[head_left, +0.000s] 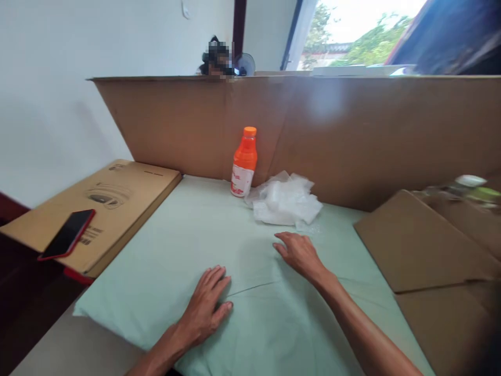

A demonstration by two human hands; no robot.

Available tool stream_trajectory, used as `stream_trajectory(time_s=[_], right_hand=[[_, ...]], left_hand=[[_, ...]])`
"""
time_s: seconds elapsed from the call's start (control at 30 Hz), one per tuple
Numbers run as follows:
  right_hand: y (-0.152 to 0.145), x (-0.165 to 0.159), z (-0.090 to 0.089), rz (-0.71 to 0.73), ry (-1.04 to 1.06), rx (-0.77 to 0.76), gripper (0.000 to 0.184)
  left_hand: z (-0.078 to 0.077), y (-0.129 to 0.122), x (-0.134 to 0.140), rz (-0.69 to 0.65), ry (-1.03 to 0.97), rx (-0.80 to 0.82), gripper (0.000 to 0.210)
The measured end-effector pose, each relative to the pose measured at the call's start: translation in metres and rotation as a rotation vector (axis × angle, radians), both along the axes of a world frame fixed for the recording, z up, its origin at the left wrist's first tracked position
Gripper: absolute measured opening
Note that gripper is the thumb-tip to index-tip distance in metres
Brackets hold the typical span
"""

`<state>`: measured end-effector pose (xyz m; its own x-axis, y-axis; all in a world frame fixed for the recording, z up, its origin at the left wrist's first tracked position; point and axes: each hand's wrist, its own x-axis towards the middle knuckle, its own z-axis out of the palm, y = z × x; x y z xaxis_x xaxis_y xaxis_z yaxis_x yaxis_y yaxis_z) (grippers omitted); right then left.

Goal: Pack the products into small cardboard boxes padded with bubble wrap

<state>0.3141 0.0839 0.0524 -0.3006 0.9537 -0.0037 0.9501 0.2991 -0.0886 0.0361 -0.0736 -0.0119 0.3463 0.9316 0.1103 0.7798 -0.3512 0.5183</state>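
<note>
My left hand (pixel 207 300) lies flat on the pale green cloth (pixel 203 219), fingers stretched and slightly apart, with nothing in it. Farther forward and to the right, my right hand (pixel 298 251) is over the cloth, thumb and fingers apart and holding nothing. Just beyond it lies a crumpled heap of clear bubble wrap (pixel 284 198). An orange bottle (pixel 245 162) with an orange cap and white label stands upright behind the heap, close to the cardboard wall. A thin dark line, perhaps a crease, runs on the cloth between my hands.
A tall cardboard panel (pixel 176 115) spans the back. On the left, a flat cardboard box (pixel 129 183) bears a red-edged phone (pixel 70 232). An open cardboard box (pixel 426 240) at right holds items with white and green lids. Beyond the panel, a person (pixel 217 57) shows.
</note>
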Motion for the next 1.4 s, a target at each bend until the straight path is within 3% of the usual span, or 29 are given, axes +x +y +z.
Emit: stream_trajectory(time_s=[0.07, 0.13, 0.23, 0.37, 0.5, 0.6, 0.7, 0.8, 0.87, 0.93, 1.0, 1.07, 1.13, 1.2, 1.3, 1.4], right_hand=[[-0.024, 0.006, -0.004, 0.070, 0.035, 0.028, 0.039], [-0.029, 0.007, -0.011, 0.084, 0.058, 0.063, 0.048], [0.000, 0.003, -0.019, -0.051, 0.036, 0.088, 0.059], [0.051, -0.006, -0.016, -0.155, 0.030, 0.036, 0.055], [0.054, -0.006, -0.005, -0.154, 0.038, -0.021, 0.053], [0.022, 0.002, 0.006, -0.171, 0.071, 0.003, 0.045], [-0.046, 0.021, 0.026, -0.161, 0.110, 0.131, 0.037], [-0.129, 0.074, 0.057, -0.236, 0.070, 0.536, 0.036], [-0.172, 0.127, 0.077, -0.417, -0.082, 0.703, 0.052], [-0.197, 0.180, 0.091, -0.644, -0.300, 0.697, 0.057], [-0.208, 0.217, 0.096, -0.695, -0.363, 0.574, 0.044], [-0.210, 0.230, 0.097, -0.657, -0.349, 0.437, 0.036], [-0.208, 0.220, 0.097, -0.560, -0.347, 0.382, 0.027], [-0.205, 0.193, 0.099, -0.398, -0.354, 0.443, 0.022], [-0.203, 0.134, 0.106, -0.126, -0.252, 0.541, 0.021], [-0.207, 0.071, 0.119, 0.115, -0.060, 0.465, 0.021]], left_hand=[[-0.011, -0.003, -0.004, 0.006, -0.030, 0.073, 0.044], [-0.020, -0.004, -0.007, 0.016, -0.051, 0.146, 0.038], [-0.027, -0.001, -0.008, 0.016, -0.070, 0.263, 0.033], [-0.032, -0.002, -0.009, -0.008, -0.081, 0.385, 0.033], [-0.043, -0.003, -0.020, -0.057, -0.099, 0.432, 0.035], [-0.051, 0.004, -0.028, -0.141, -0.090, 0.463, 0.036], [-0.050, 0.003, -0.030, -0.190, -0.059, 0.476, 0.036], [-0.041, -0.012, -0.025, -0.153, -0.032, 0.448, 0.035], [-0.034, -0.024, -0.019, -0.128, -0.014, 0.419, 0.034], [-0.029, -0.034, -0.011, -0.119, -0.011, 0.393, 0.032], [-0.023, -0.041, -0.002, -0.110, -0.032, 0.366, 0.031], [-0.018, -0.045, 0.004, -0.092, -0.074, 0.331, 0.030], [-0.011, -0.048, 0.006, -0.075, -0.131, 0.294, 0.030], [-0.004, -0.050, 0.004, -0.048, -0.197, 0.258, 0.031], [0.006, -0.051, -0.005, 0.028, -0.278, 0.192, 0.033], [0.016, -0.051, -0.013, 0.123, -0.319, 0.099, 0.037]])
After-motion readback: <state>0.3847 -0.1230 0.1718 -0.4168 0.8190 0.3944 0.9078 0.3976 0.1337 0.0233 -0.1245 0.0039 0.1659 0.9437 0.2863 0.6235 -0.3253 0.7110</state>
